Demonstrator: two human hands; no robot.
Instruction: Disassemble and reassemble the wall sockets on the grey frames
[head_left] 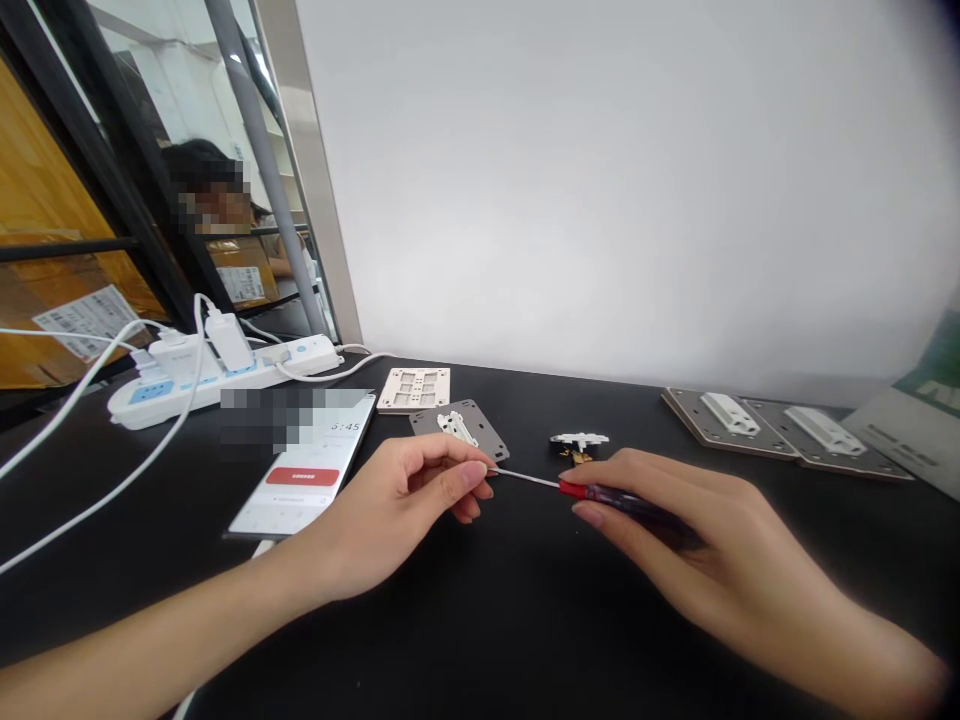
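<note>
In my right hand (697, 520) is a screwdriver (574, 490) with a dark handle, a red collar and a thin metal shaft. Its shaft points left, nearly level above the table. My left hand (412, 500) pinches thumb and fingers together at the shaft's tip; whatever small thing is there is mostly hidden by the fingertips. Just behind my left fingers lies a grey mounting plate (491, 430) with a white plastic insert (457, 428). A small white plastic part (579, 439) with brass-coloured metal (581, 457) rests behind my right fingertips.
A cream square frame (414, 388) lies at the back. On the left are a phone (307, 475) and a white power strip (225, 375) with cables. Two grey plates (697, 425) with white inserts sit at right, near a box (915, 420). Behind the shelf, a person (217, 200) shows.
</note>
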